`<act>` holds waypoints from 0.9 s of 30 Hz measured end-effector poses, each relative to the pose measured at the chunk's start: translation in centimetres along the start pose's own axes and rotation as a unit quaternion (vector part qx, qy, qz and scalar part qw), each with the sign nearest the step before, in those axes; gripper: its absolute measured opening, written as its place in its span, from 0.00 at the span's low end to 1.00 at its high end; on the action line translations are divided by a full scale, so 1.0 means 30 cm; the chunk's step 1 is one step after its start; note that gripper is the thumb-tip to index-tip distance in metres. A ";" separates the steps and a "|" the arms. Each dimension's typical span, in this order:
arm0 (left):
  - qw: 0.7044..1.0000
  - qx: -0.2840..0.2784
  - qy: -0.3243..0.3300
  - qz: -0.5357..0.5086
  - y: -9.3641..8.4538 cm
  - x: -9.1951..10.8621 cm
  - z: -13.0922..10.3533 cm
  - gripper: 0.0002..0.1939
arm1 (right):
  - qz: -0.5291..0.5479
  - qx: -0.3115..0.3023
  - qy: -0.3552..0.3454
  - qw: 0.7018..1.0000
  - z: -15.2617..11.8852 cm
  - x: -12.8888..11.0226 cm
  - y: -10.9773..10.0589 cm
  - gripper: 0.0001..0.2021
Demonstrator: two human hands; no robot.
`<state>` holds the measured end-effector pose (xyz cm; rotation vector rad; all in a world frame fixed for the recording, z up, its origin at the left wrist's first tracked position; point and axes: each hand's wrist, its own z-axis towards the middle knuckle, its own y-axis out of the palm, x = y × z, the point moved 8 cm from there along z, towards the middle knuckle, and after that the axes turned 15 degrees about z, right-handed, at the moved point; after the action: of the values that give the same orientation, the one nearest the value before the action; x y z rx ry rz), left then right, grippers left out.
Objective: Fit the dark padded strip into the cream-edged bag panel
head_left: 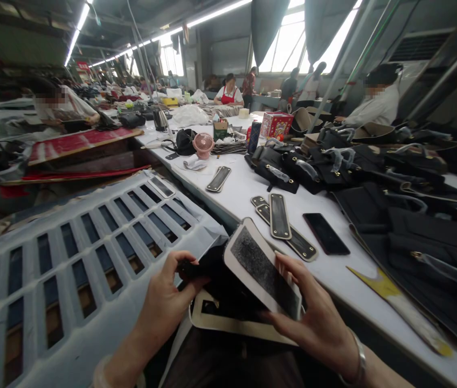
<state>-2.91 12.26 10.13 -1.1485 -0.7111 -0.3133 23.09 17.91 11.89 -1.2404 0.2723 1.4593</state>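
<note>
Straight to the left hand [172, 299], at nine o'clock: pinching black material [215, 269] between thumb and fingers. Across to the right hand [315, 318], at four o'clock: holding the pale-edged panel [264, 269] by its side, tilted, with a grainy dark middle in plain sight. Just beneath, toward seven, a cream-bordered piece [222, 321], partly hidden, over the lap. Outward now, with the panel as clock centre: at one o'clock, on the white table [244, 188], a small overlapping pile of pale-edged strips [280, 216]. At two, near the pile, a black phone [326, 234], lying flat. Round to three, a flat tool with yellow ends [406, 311], just beside black bag pieces [410, 237]. Swinging to nine, a big white slotted tray [103, 345], with one strip lying in its far part. Up to eleven, a lone strip [219, 179], then a pink fan [203, 143]. Farther out at one, heaped black bags [313, 161]. High at twelve, a patterned red box [276, 125]. Between eleven and twelve, a co-worker in a red apron [228, 96]. Way out at ten, another person [75, 105], leaning forward.
</note>
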 end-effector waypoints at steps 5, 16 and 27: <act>0.999 0.012 0.007 0.030 0.005 0.001 -0.023 0.13 | -0.021 0.001 -0.016 1.000 -0.012 0.002 0.006 0.36; 0.984 -0.140 0.055 0.099 0.167 -0.034 -0.092 0.04 | -0.208 -0.097 -0.031 0.973 -0.086 0.053 0.021 0.36; 0.913 -0.107 -0.280 -0.276 0.295 -0.346 -0.254 0.26 | -0.286 -0.239 -0.132 0.918 -0.072 0.034 0.186 0.45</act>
<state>-2.92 7.56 -4.77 -1.2395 -1.5507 -0.5551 19.81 15.08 7.65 -1.3319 -0.6248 1.1772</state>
